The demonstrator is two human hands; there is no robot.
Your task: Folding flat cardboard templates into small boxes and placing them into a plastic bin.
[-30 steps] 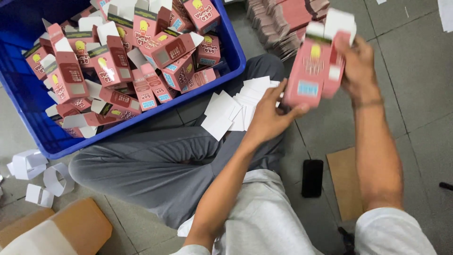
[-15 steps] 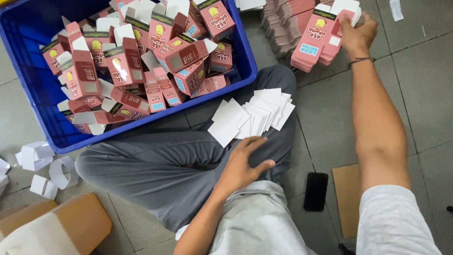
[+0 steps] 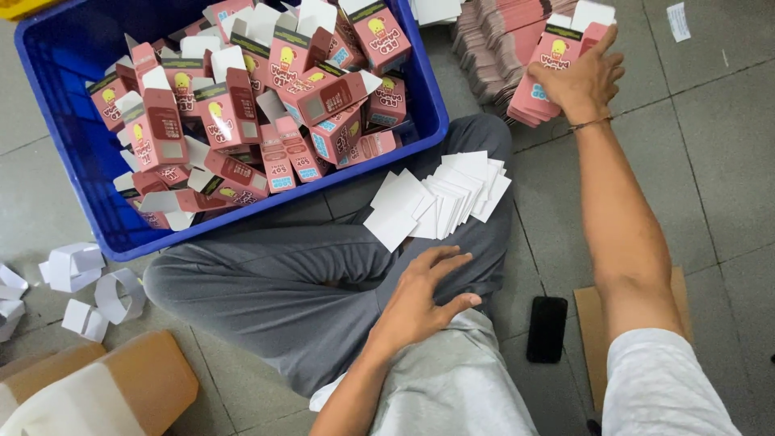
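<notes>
My right hand [image 3: 583, 78] reaches far forward and grips a bunch of flat pink cartons [image 3: 546, 74] at the stack of flat pink carton blanks [image 3: 492, 44] on the floor. My left hand [image 3: 421, 292] rests open on my grey-trousered thigh, fingers spread, holding nothing. Just beyond it a fanned pile of white cards [image 3: 442, 196] lies on my leg. A blue plastic crate [image 3: 432, 105] at the upper left holds several folded pink cartons [image 3: 234, 109] with white flaps.
A black phone [image 3: 546, 328] lies on the grey tiled floor beside a brown cardboard sheet [image 3: 588, 323]. White paper bands [image 3: 89, 278] are scattered at the left. A brown cardboard box [image 3: 129, 383] sits at the lower left corner.
My right hand carried the pink cartons away from me down to the stack of blanks. My left hand dropped from near the white cards onto my thigh.
</notes>
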